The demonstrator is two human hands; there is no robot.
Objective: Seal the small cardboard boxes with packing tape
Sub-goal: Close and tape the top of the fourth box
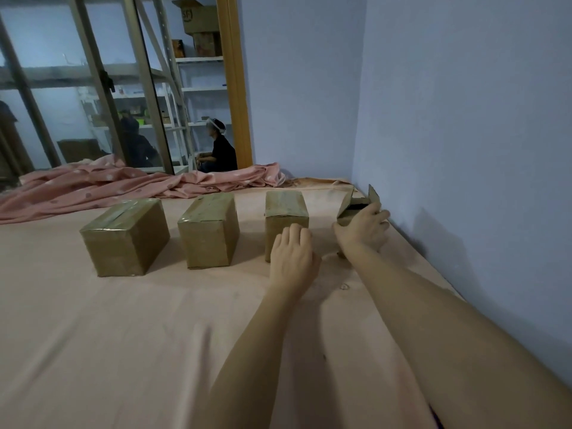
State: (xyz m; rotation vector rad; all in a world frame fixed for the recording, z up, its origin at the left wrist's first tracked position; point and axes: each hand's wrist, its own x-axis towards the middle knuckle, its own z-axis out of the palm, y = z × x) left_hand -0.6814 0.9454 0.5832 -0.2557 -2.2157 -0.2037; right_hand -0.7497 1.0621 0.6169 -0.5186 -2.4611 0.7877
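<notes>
Three small taped cardboard boxes stand in a row on the pink sheet: a left box [125, 235], a middle box [209, 229] and a right box [286, 209]. Further right, close to the wall, an open box [351, 204] has its flaps standing up. My right hand [362, 227] wraps around the front of that open box. My left hand [292, 252] rests against the front face of the right taped box, fingers slightly curled, holding nothing. No tape roll is visible.
A crumpled pink blanket [139, 184] lies behind the boxes. The blue wall [464, 119] runs close along the right. A mirror or glass door [123, 88] at the back shows shelves and a seated person [218, 148].
</notes>
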